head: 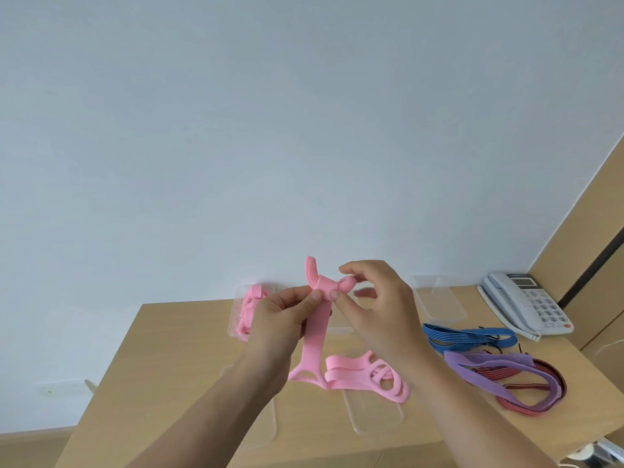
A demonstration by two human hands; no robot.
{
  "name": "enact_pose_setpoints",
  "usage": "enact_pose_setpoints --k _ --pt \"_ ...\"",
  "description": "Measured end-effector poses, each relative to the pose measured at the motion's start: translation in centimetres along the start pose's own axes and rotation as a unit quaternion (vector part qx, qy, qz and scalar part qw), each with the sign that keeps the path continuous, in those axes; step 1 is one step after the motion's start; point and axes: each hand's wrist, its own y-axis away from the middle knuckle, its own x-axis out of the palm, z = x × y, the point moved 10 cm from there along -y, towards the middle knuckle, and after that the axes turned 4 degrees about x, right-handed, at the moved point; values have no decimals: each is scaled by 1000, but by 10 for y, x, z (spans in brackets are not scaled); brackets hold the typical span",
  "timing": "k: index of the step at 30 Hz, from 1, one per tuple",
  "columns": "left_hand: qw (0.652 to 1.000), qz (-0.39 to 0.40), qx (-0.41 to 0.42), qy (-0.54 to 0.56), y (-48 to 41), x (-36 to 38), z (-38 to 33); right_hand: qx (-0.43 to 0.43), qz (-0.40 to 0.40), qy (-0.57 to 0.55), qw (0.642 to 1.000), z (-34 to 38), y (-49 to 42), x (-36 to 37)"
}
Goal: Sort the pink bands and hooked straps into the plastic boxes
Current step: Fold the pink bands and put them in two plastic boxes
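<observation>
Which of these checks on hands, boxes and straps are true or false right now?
1. The left hand and right hand both pinch one pink band, held up above the table. True.
2. The far-left plastic box holds nothing. False: several pink pieces lie in it.
3. The blue strap, purple strap and red strap are already in the clear box by the telephone. False: all three lie on the table, and that box looks empty.
4. More loose pink bands lie on the table below the hands. True.
</observation>
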Motion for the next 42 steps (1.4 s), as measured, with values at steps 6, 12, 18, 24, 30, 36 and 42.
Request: enact_pose_setpoints --k 6,12,18,24,30,36,42 --pt "1000 -1 6 14 -1 0 0 176 24 -165 970 -36 2 9" --pt "1000 5 4 6 -1 1 4 165 28 -165 972 -31 -2 5" --pt "1000 10 8 -3 -1 2 5 159 59 -142 975 -29 -8 5" --pt "1000 8 6 -8 0 1 7 152 85 -122 977 -30 -12 5" --pt "1000 -1 1 -10 0 -1 11 144 97 -81 982 -33 -12 7" --pt "999 4 18 -28 1 1 7 63 152 45 985 -17 -9 20" --pt "997 54 23 -55 3 8 3 41 156 -1 987 -10 -7 20"
